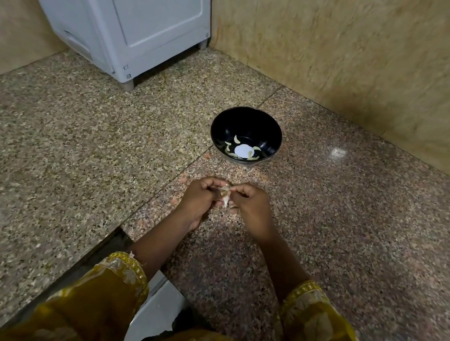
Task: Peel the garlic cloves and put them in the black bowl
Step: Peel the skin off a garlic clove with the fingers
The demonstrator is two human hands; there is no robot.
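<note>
- Fingertips (pixel 216 184) of both hands are curled in and pinched on one garlic clove (pixel 224 196), which is held between them with pale papery skin showing on it.
- Left hand (pixel 199 200) grips the clove from the left and right hand (pixel 252 207) from the right, two hands close together over the speckled granite counter (pixel 354 231).
- Two mustard-yellow embroidered sleeves (pixel 116 279) end short of the wrists.
- One black bowl (pixel 248 120) stands upright on the counter just beyond the hands, not touching them.
- About six pale peeled cloves (pixel 235 139) lie in its bottom around one white round patch; the exact count is hard to tell.
- One white appliance (pixel 110 9) stands at the back left, and beige stone wall (pixel 349 57) rises behind the bowl.
</note>
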